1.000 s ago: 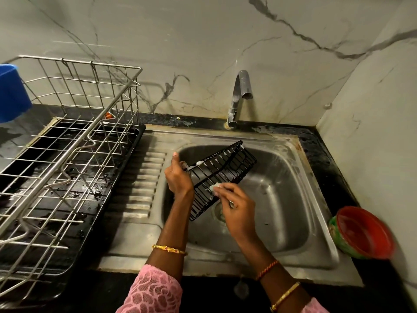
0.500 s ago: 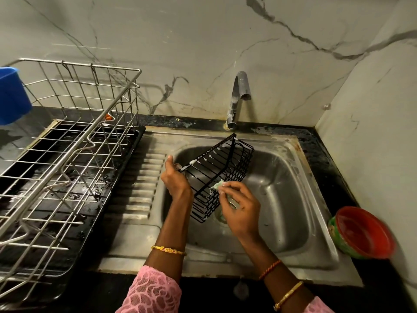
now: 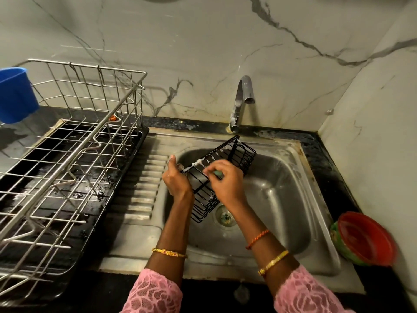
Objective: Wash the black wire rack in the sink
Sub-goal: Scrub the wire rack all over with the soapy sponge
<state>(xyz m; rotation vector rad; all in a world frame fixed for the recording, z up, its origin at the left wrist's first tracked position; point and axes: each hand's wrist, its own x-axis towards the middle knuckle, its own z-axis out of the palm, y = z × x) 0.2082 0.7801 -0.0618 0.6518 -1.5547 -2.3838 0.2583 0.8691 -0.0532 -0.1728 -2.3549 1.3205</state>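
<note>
A black wire rack (image 3: 239, 154) is held tilted over the steel sink (image 3: 284, 188), with white suds on its upper rail. My left hand (image 3: 177, 178) grips the rack's near left end, thumb up. My right hand (image 3: 225, 181) lies across the rack's middle and pinches a small green scrub pad (image 3: 218, 173) against the wires. The rack's lower end hangs just above the drain (image 3: 225, 216).
The tap (image 3: 241, 102) stands behind the basin with no water visible. A large steel dish rack (image 3: 67, 154) on a black tray fills the left counter, a blue cup (image 3: 15, 93) beyond it. A red and green bowl (image 3: 365, 238) sits at the right.
My right hand moved up and across the rack with the scrub pad, from the lower side to the upper middle. The rack turned slightly; my left hand kept its hold.
</note>
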